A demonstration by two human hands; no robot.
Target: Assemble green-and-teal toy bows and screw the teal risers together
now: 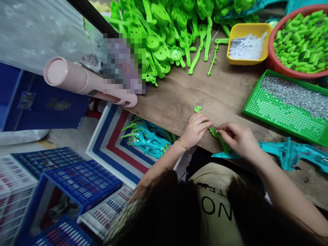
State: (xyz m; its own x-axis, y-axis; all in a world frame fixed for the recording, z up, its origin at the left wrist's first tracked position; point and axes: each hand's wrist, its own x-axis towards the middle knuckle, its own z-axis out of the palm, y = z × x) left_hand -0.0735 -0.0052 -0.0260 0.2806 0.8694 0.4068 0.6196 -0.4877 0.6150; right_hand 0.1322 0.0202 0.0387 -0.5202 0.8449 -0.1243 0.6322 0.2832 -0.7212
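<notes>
My left hand (196,129), with a bracelet at the wrist, is closed over a lime-green plastic part (214,132) at the front edge of the table. A green hooked end (197,109) shows beyond its fingers; whether it belongs to the same part is hidden. My right hand (238,136) is closed in a pinch by the green part, where a tiny shiny metal piece (217,131) shows at the fingertips. Beside and partly under the right hand lies a turquoise plastic part (279,152) with thin wires along it.
Green molded parts (161,37) are heaped at the back. To the right stand a yellow tray (232,60) of white pieces, a red basin (273,51) of green pieces and a green perforated basket (252,106) of small metal parts. A pink flask-shaped object (74,77) sits left, above a striped bag (102,136).
</notes>
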